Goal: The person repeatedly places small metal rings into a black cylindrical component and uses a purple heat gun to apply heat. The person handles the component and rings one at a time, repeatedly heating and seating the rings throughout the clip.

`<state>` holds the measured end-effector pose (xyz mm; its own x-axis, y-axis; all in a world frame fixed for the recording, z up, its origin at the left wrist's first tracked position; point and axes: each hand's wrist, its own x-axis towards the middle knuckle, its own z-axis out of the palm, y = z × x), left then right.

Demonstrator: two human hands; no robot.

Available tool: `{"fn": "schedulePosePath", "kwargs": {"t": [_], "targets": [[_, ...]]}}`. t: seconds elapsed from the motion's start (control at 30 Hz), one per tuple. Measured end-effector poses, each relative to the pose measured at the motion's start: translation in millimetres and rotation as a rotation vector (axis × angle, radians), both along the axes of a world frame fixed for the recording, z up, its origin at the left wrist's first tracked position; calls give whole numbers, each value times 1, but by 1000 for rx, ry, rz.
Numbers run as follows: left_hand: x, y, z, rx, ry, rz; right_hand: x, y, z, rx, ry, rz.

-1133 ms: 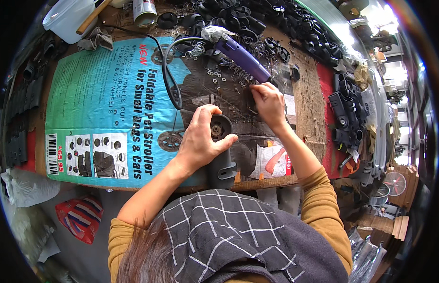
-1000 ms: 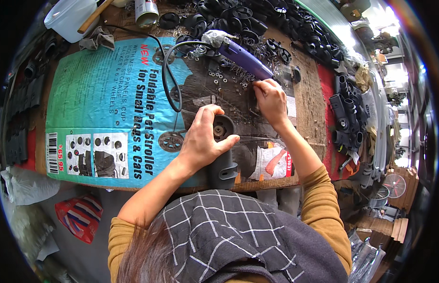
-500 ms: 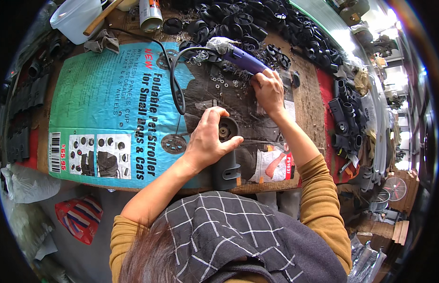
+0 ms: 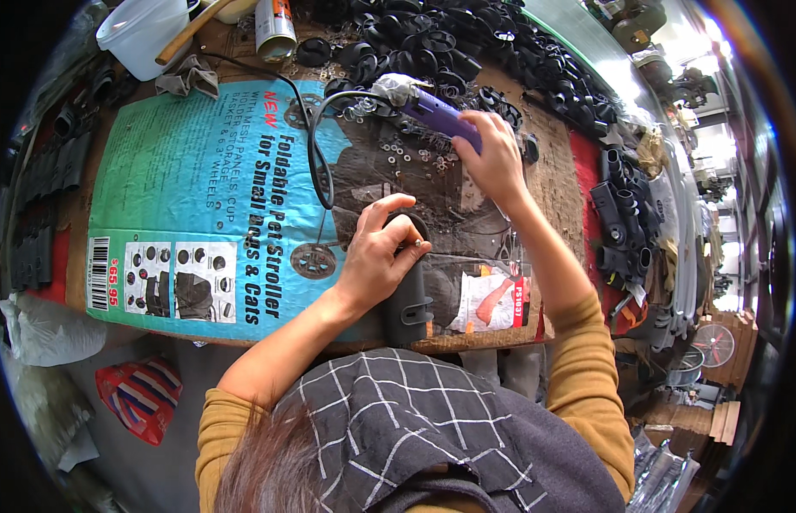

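Meanwhile, we kept our left hand (image 4: 382,255) curled over the top of a dark grey plastic part (image 4: 406,295), fingers bent and closed on its rounded upper end, so that the part stood near the front edge of the flattened printed cardboard box (image 4: 192,197) covering the bench. Our right hand (image 4: 492,158) lay farther back on the same cardboard, fingers wrapped around the purple body of a corded power screwdriver (image 4: 432,111); its pale nose pointed away to the left, and its black cable (image 4: 316,150) looped across the blue print of the cardboard towards the left hand. Small metal washers (image 4: 411,154) lay scattered on the cardboard between the screwdriver and the grey part. Behind the cardboard's far edge a heap of black plastic fittings (image 4: 466,43) stretched along the back of the bench, and a spray can (image 4: 275,27) and a white tub (image 4: 145,32) stood at the far left corner. To the right of the cardboard, more black plastic pieces (image 4: 622,227) were stacked on a red surface.
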<state>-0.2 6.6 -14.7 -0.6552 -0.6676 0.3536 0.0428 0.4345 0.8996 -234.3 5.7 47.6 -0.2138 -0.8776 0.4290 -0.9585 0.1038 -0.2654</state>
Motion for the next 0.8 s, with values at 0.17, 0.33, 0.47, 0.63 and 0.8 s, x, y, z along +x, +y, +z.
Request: {"fn": "schedulePosePath", "kwargs": {"t": [0.17, 0.33, 0.47, 0.63, 0.8], "targets": [[-1, -2, 3, -65, 21, 14, -43, -49, -3, 459, 13, 157], [-2, -4, 3, -115, 42, 25, -28, -29, 41, 231, -158, 126], [-3, -4, 2, -95, 44, 10, 1, 4, 53, 14, -638, 147], [-2, -2, 1, -103, 35, 35, 41, 32, 22, -303, -1105, 191], [-3, -2, -1, -86, 34, 39, 60, 53, 42, -593, -1366, 267]]}}
